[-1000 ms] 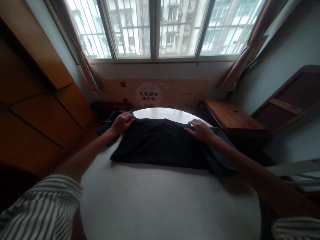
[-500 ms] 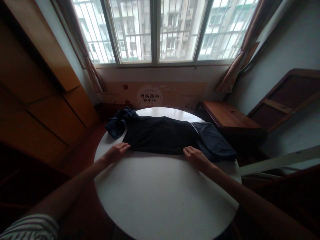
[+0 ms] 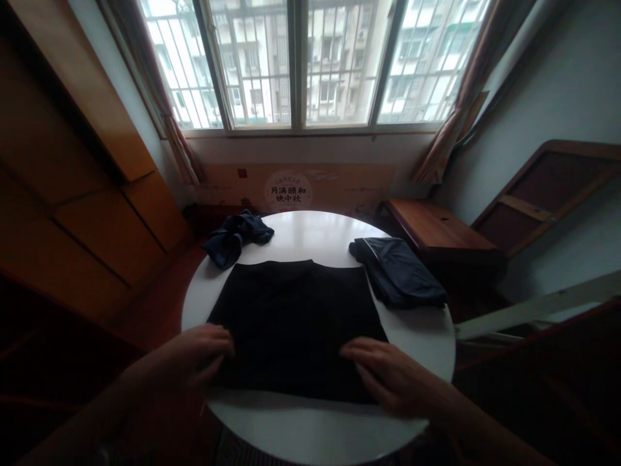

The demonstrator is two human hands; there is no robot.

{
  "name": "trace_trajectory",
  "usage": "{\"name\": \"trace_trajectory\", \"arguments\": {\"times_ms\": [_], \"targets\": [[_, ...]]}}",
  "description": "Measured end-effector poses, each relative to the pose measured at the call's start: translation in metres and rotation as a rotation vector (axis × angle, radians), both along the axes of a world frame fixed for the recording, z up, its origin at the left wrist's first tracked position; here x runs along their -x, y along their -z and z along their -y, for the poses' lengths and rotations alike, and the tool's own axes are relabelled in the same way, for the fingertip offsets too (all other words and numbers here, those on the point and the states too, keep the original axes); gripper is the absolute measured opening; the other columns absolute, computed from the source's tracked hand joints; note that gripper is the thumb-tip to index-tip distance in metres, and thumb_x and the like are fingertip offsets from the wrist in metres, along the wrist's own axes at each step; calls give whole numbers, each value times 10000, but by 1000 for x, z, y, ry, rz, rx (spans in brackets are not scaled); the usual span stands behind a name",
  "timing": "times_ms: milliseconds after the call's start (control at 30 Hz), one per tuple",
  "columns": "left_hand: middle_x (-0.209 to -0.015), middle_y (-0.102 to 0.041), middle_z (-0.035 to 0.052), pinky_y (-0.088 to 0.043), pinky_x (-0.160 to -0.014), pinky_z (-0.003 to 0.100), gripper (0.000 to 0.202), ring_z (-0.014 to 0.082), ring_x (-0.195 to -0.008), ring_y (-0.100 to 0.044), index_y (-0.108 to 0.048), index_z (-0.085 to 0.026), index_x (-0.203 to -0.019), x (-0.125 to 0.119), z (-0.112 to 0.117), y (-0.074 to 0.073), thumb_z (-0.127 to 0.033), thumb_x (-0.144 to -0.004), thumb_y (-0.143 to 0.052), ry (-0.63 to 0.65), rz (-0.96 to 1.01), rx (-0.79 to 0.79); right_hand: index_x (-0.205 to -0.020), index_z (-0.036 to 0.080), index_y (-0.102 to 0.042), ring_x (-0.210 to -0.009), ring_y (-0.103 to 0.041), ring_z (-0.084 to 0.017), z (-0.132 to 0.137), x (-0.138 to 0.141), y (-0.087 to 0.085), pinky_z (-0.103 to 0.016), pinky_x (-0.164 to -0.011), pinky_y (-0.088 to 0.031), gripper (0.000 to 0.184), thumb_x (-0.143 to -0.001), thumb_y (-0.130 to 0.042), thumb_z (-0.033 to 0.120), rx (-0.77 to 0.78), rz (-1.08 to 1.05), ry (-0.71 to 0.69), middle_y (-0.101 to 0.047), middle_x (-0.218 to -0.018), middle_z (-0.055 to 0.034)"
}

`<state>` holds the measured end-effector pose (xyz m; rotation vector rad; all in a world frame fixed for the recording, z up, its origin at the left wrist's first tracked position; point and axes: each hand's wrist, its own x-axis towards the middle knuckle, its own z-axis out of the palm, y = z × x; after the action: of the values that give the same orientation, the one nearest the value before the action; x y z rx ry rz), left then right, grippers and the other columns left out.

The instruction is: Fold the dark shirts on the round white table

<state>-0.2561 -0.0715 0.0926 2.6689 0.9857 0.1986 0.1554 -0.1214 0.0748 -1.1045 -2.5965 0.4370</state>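
Observation:
A black garment (image 3: 295,317) lies spread on the round white table (image 3: 315,430), its lower edge toward me. My left hand (image 3: 206,349) is at its left side, fingers curled down onto the cloth and a little smeared by motion. Over its right part, my right hand (image 3: 388,372) has its fingers and thumb closed on the fabric. Beyond the garment's right edge lies a folded dark navy garment (image 3: 400,272). A crumpled navy garment (image 3: 235,236) sits at the far left of the table.
A low brown wooden table (image 3: 441,223) stands behind on the right, beside a framed panel (image 3: 548,188) leaning on the wall. Wooden cabinets (image 3: 101,213) line the left. Below the barred window, a printed cardboard panel (image 3: 291,188) stands against the wall.
The black garment has come toward me and spreads deeper across the table, apart from both navy garments. Both hands have moved nearer to me with it.

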Motion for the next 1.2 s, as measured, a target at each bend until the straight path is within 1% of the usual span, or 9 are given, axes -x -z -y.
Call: {"name": "trace_trajectory", "arguments": {"times_ms": [100, 267, 433, 600, 833, 933, 1033, 1133, 1200], "targets": [[-1288, -638, 73, -462, -1029, 357, 369, 195, -1176, -596, -602, -219, -1273, -59, -51, 6, -174, -964, -405, -17, 93, -27, -1409, 125, -524, -1363, -461, -280, -67, 42, 2, -464, -1135, -370, 479, -1007, -375, 337, -49, 30, 90, -515, -1463, -158], [-1625, -252, 91, -217, -1175, 578, 542, 272, -1499, -220, -300, -219, -1547, -112, -143, 60, -391, -1033, -298, -227, -111, -12, -1573, 106, -223, -1501, -167, -336, -153, 84, 43, -593, -1179, -194, 735, -1004, -262, 570, 17, 195, 297, -177, -1630, -145], [-1649, -143, 34, -150, -1190, 574, 573, 252, -1519, -143, -187, -277, -1581, -73, -170, 84, -448, -1037, -241, -354, -179, -64, -1567, 160, -268, -1515, -137, -263, -167, 50, 64, -522, -1213, -102, 737, -998, -182, 621, -1, 243, 410, -187, -1636, -89], [-1629, -227, 57, -193, -1176, 580, 563, 252, -1506, -202, -227, -241, -1575, -33, -172, 84, -391, -1032, -227, -512, -247, -100, -1566, 153, -272, -1516, -117, -292, -161, 13, 71, -534, -1203, -107, 759, -989, -210, 641, -2, 297, 647, -197, -1637, -113], [-1587, -321, 151, -259, -1142, 619, 542, 306, -1478, -273, -380, -110, -1507, -22, -160, 81, -282, -1006, -269, -626, -250, -176, -1524, 15, -320, -1499, -179, -331, -156, 3, 69, -466, -1202, -168, 766, -1001, -289, 573, -24, 316, 748, -226, -1612, -205], [-1528, -432, 154, -262, -1162, 583, 493, 300, -1443, -346, -497, -113, -1422, -25, -158, 73, -243, -975, -335, -524, -182, -236, -1495, 4, -367, -1469, -256, -359, -133, 22, 53, -512, -1179, -215, 685, -1016, -317, 491, -122, 265, 641, -292, -1582, -232], [-1409, -568, 147, -358, -1145, 417, 452, 243, -1331, -501, -571, -114, -1335, -41, -170, 60, -271, -971, -354, -372, -35, -161, -1409, 26, -499, -1413, -373, -350, -89, 56, 33, -484, -1162, -286, 661, -997, -377, 529, -136, 163, 289, -446, -1498, -228], [-1319, -633, 139, -398, -1105, 340, 439, 224, -1241, -577, -598, -111, -1289, -76, -193, 49, -313, -975, -366, -247, 76, -74, -1410, 45, -500, -1380, -404, -395, -39, 91, 24, -523, -1135, -336, 829, -885, -497, 687, -123, 95, -51, -499, -1456, -222], [-1348, -615, 141, -397, -1097, 336, 463, 235, -1251, -567, -585, -115, -1304, -105, -209, 43, -381, -975, -398, -181, 80, -22, -1431, 22, -465, -1377, -392, -434, -16, 105, 27, -557, -1099, -373, 852, -865, -552, 653, -137, 117, -153, -476, -1464, -251]]}}
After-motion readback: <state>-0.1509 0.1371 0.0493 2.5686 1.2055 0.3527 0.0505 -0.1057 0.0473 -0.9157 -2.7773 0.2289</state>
